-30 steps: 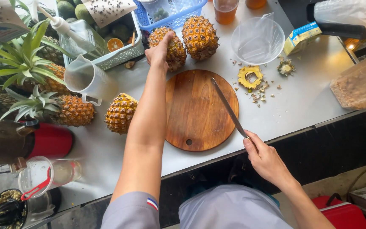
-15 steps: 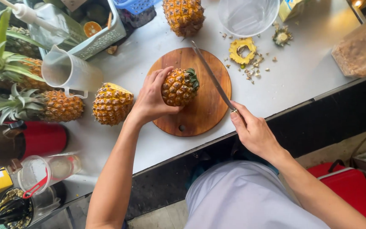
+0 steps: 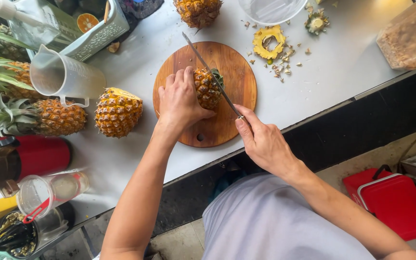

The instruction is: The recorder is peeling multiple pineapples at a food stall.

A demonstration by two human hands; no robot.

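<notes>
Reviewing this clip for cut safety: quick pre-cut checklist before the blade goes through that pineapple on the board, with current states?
1. Left hand grips the pineapple firmly: ok.
2. Pineapple sits on the round wooden board, not on bare counter: ok.
3. Right hand holds the knife, blade laid across the pineapple's right side: ok.
4. Left fingers clear of the blade line: cannot tell; fingertips sit close to the blade.
5. Board fully on the counter: ok, though near the front edge.
6. Board clear of scraps: ok; peel bits lie beyond it.
</notes>
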